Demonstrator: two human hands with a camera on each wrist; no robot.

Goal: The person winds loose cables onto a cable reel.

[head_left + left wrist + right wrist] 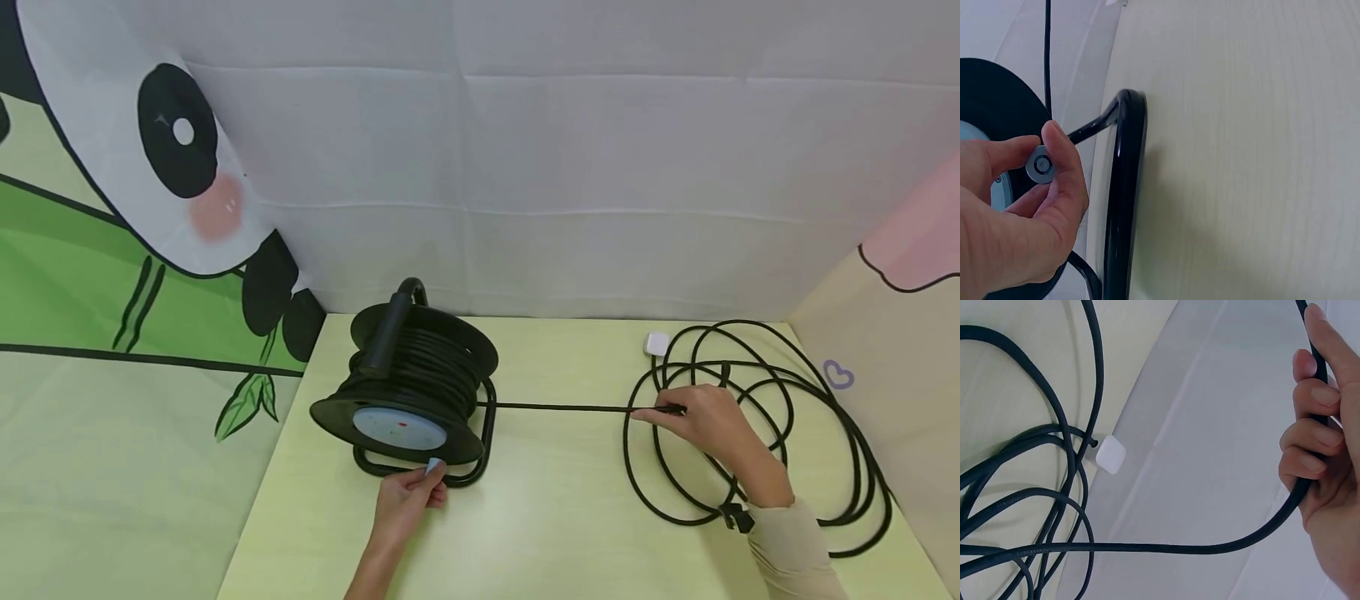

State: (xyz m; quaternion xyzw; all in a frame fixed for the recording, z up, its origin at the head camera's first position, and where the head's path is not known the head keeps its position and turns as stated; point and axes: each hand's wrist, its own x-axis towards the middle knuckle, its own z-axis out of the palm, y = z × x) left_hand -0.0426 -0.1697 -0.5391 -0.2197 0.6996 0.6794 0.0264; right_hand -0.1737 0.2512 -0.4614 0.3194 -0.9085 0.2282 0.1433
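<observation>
A black cable reel stands at the left of the table, wound with black cable and bearing a pale blue disc on its near flange. My left hand is at that flange and pinches a small round grey-blue knob between thumb and fingers. Out to the right, my right hand grips the cable, which runs straight from the reel to it. In the right wrist view the fingers curl round the cable. Loose coils lie under and around the right hand.
A white plug sits at the back of the coils. Black clips lie near the right sleeve. The reel's tubular stand juts toward the table's front. A white cloth wall rises behind the table, with a printed cloth at left.
</observation>
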